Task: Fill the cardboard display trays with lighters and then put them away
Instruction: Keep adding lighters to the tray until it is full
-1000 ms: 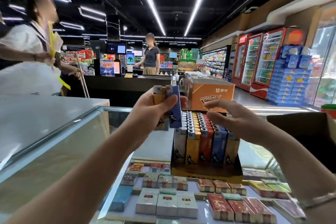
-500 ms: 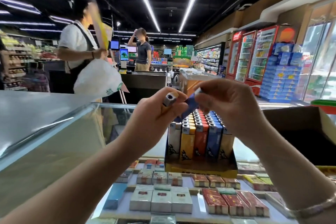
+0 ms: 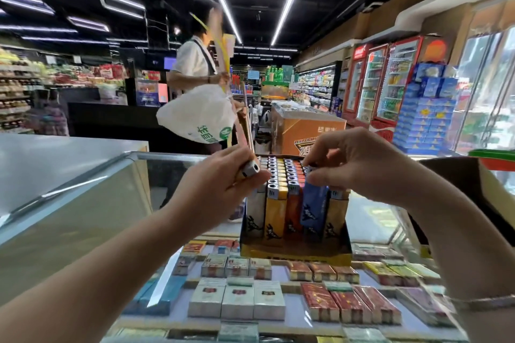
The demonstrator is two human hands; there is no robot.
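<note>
Centre frame: my right grip (image 3: 354, 167) pinched a blue lighter (image 3: 313, 206) into the tray (image 3: 295, 252) | left grip (image 3: 223, 184) clutched spares (image 3: 250, 170) | tilt risked jamming neighbours.

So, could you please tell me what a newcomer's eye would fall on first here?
Probably the cardboard display tray on the glass counter, packed with upright lighters. Above it, the right hand pinches a blue lighter at the front row, while the left hand holds another lighter. Behind, a person carries a white shopping bag.
</note>
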